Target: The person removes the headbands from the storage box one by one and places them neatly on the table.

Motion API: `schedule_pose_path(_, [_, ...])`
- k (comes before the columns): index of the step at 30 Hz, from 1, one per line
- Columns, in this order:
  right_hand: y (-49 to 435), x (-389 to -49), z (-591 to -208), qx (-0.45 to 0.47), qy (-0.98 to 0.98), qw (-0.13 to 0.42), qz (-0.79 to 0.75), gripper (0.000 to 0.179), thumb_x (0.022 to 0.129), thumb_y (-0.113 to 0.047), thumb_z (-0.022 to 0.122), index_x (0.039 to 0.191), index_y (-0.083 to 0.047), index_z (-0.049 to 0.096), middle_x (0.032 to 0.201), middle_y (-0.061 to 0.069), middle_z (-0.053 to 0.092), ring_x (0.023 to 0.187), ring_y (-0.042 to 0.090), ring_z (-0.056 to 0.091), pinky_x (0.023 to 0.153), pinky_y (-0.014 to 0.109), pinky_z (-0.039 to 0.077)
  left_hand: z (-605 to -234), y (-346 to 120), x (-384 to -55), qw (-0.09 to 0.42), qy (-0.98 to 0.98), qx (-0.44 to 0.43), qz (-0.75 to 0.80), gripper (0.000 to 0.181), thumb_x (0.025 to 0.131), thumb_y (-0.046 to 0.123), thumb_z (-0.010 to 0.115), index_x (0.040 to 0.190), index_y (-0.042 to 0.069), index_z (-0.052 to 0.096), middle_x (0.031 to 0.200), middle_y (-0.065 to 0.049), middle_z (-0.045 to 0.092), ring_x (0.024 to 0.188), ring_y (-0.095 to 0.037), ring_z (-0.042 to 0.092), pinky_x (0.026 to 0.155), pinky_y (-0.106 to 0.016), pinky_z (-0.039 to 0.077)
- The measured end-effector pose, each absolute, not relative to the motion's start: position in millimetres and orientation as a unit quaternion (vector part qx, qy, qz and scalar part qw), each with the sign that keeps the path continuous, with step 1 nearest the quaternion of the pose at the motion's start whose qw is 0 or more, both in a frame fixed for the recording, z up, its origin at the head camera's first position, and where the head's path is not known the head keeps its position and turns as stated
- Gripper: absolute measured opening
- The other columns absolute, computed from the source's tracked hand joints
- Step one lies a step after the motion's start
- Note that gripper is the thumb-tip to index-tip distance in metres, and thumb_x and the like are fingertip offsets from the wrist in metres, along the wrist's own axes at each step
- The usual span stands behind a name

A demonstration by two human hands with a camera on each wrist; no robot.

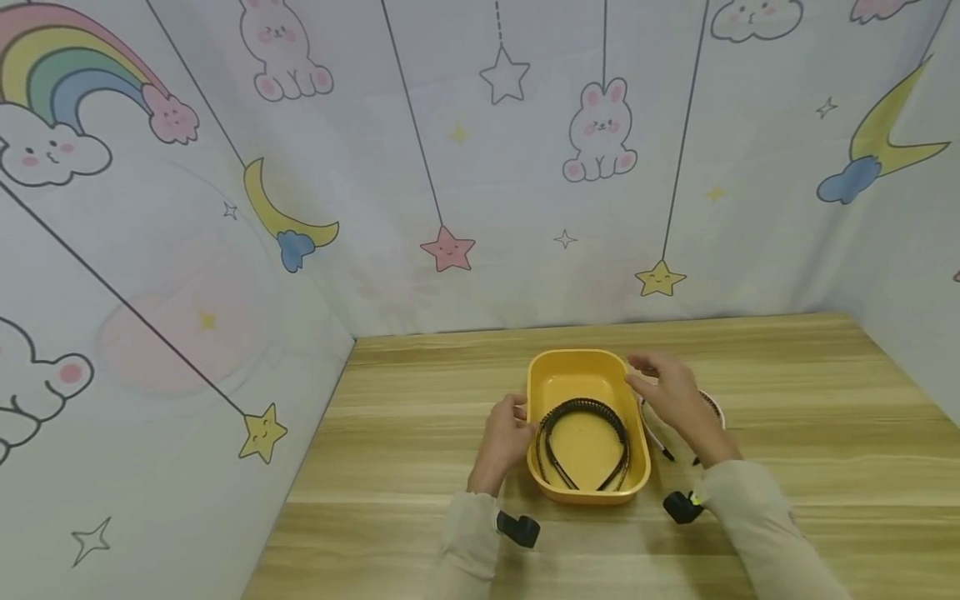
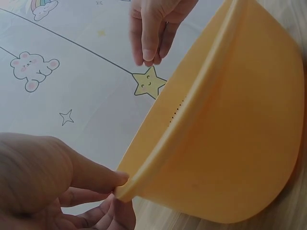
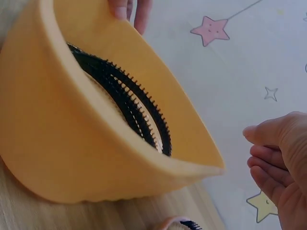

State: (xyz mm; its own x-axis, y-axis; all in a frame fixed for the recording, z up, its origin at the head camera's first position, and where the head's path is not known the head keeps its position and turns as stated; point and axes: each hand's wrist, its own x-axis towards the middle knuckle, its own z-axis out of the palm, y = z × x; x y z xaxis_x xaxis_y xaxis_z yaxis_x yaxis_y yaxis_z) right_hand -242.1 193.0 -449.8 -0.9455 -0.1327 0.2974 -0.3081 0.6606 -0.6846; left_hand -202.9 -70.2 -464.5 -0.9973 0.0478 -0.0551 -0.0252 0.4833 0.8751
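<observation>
A yellow plastic basin stands on the table with black toothed headbands lying inside it. My left hand pinches the basin's left rim, thumb on top and fingers beneath, as the left wrist view shows. Off the basin's far right corner is my right hand, its fingers loosely bent and holding nothing; the right wrist view shows a gap between it and the rim. Under the right hand, a pale headband with dark teeth and black tips lies on the table, partly hidden by that hand.
The wood-grain table runs back to a cloth wall printed with rabbits, stars and moons. Another printed wall closes off the left side. A black wrist camera sits by the left sleeve, and another by the right.
</observation>
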Motion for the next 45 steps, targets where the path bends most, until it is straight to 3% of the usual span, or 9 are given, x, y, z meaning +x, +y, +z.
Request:
schedule_pose_path(15, [158.9, -242.8, -453.2, 0.173, -0.903, 0.095, 0.382, 0.033, 0.087, -0.008, 0.068, 0.116, 0.008, 0.062, 0.112, 0.024, 0.065, 0.102, 0.04, 0.061, 0.089, 0.051, 0.05, -462.7, -68.1, -201.7, 0.028, 0.864, 0.005, 0.502, 0.041, 0.088, 0.0, 0.063, 0.127, -0.004, 0.052, 0.105, -0.019, 0.059, 0.093, -0.027, 0.063, 0.074, -0.034, 0.055])
schedule_pose_path(45, [130.7, -257.5, -463.0, 0.155, -0.921, -0.028, 0.356, 0.032, 0.09, -0.01, 0.064, 0.116, 0.009, 0.061, 0.113, 0.024, 0.065, 0.103, 0.037, 0.062, 0.088, 0.047, 0.051, -463.7, -68.9, -203.0, 0.027, 0.866, -0.001, 0.499, 0.041, 0.086, 0.0, 0.065, 0.125, -0.003, 0.052, 0.104, -0.017, 0.059, 0.091, -0.025, 0.062, 0.074, -0.033, 0.054])
